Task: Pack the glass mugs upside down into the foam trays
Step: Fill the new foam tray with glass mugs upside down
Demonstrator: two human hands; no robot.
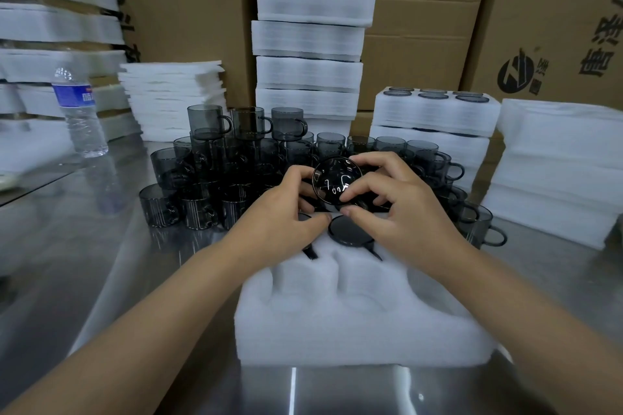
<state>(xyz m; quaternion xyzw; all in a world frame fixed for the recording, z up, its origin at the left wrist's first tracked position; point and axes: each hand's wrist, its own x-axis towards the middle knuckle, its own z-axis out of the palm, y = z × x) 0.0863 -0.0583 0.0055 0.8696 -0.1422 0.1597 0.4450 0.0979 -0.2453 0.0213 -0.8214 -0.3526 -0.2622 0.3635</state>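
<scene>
Now my left hand (286,212) and right hand (401,209) both pinch the inverted smoked-glass mug (337,180) over the foam tray (354,330). I judge it slippery and fragile, so holding by the side walls seems safest.

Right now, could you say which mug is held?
The base-up mug between left hand and right hand, above the foam tray; no other is held.

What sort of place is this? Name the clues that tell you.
Probably a warehouse packing station: stacked cardboard cartons, piles of white foam trays, and many identical smoked glass mugs on a steel bench.
</scene>
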